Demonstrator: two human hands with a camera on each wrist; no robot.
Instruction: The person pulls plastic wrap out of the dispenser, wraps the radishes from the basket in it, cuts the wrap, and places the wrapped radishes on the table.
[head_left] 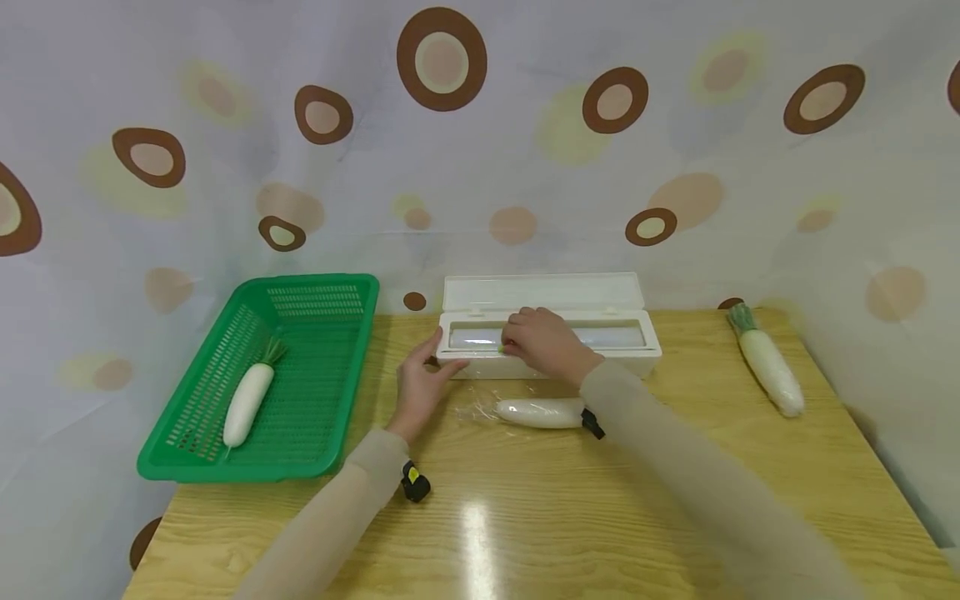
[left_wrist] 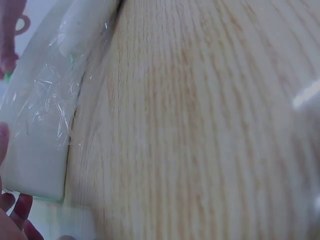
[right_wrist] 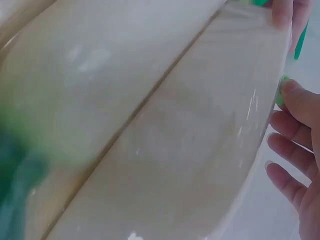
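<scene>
A white cling film dispenser [head_left: 637,367] stands with its lid [head_left: 540,292] raised and the film roll [head_left: 615,337] inside showing. My left hand [head_left: 422,382] grips its left end, thumb on the front face, fingers round the end. Over the front edge, my right hand [head_left: 547,340] pinches a small green slide cutter [right_wrist: 281,95] between thumb and index finger; the other fingers are spread. Clear film [left_wrist: 50,105] hangs down the front onto a white radish [head_left: 536,412] lying before the box. The sleeve and wrist camera hide that radish's right end in the head view.
At the left stands a green basket [head_left: 352,367] with a white radish [head_left: 249,404] in it, leafy end away from me. Another radish [head_left: 771,367], shiny as if wrapped, lies near the right edge of the wooden table [head_left: 562,517]. A patterned curtain [head_left: 510,150] hangs behind.
</scene>
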